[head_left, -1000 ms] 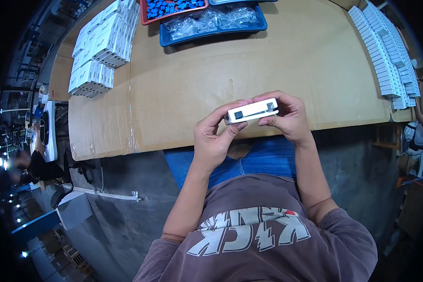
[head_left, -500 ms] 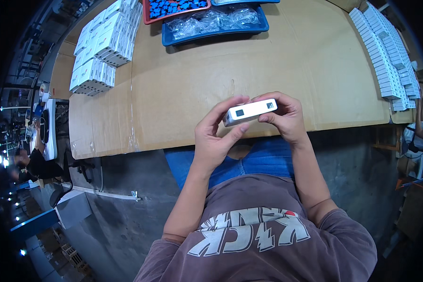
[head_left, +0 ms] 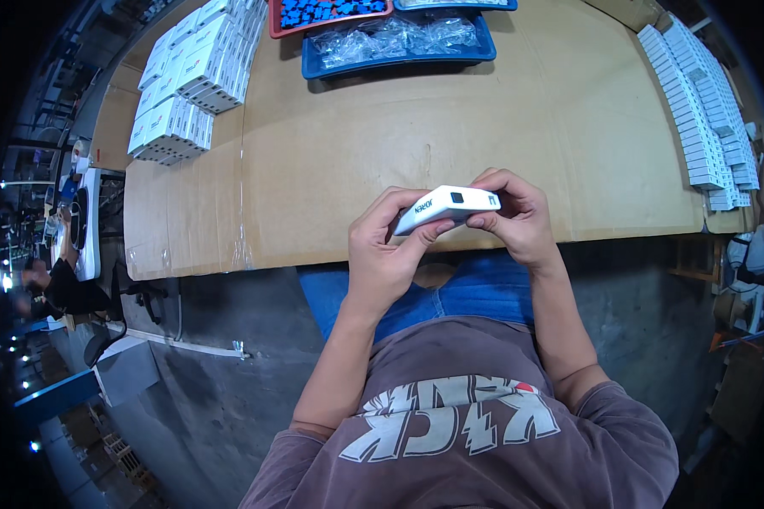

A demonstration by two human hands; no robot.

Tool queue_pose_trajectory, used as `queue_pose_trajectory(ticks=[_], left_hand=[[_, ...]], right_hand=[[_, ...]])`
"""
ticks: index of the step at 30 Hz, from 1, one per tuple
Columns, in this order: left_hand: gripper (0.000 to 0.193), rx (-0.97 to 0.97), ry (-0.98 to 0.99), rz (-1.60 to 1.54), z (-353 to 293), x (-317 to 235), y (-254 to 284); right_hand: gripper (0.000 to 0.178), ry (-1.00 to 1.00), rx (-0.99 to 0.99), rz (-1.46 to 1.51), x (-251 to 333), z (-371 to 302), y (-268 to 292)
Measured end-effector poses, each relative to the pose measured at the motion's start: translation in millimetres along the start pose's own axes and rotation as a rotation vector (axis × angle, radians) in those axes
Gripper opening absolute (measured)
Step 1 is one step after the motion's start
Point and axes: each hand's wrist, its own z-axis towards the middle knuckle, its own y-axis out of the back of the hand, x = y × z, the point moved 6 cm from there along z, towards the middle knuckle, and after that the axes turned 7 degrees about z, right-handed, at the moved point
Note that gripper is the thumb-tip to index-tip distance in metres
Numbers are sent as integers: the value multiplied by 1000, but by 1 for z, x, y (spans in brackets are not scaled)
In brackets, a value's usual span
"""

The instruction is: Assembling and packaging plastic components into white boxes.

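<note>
A small white box [head_left: 444,204] with dark square marks and printing on its sides is held between my two hands, above the near edge of the cardboard-covered table. My left hand [head_left: 388,240] grips its left end, the thumb along the lower side and the fingers behind. My right hand [head_left: 519,218] pinches the right end between thumb and fingers. The box is tilted, so two of its faces show. The far side of it is hidden by the box itself and my fingers.
Stacked white boxes [head_left: 199,64] stand at the left of the table [head_left: 348,136], and long rows of white boxes [head_left: 688,110] at the right. A blue tray [head_left: 399,61] of clear plastic bags and a red tray [head_left: 273,27] of blue pieces sit at the back. A person [head_left: 72,284] sits far left.
Both hands have turned the white box, so that its printed end now faces up at the left. The hands stay in nearly the same place.
</note>
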Motion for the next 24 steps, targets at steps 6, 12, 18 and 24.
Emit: queue_pose_trajectory(ticks=[6,12,18,24], left_hand=[[32,100,-75,310,8,-15,2],[33,49,55,-29,-2,8,-1],[48,109,-65,72,9,3,-3],[84,242,506,-325,1,49,4]], right_hand=[[30,-77,-36,-289,8,4,-8],[25,-118,-31,-194,-3,-4,-5],[28,-67,-47,-135,-8,-6,5],[33,-1,-11,39,-6,-2,1]])
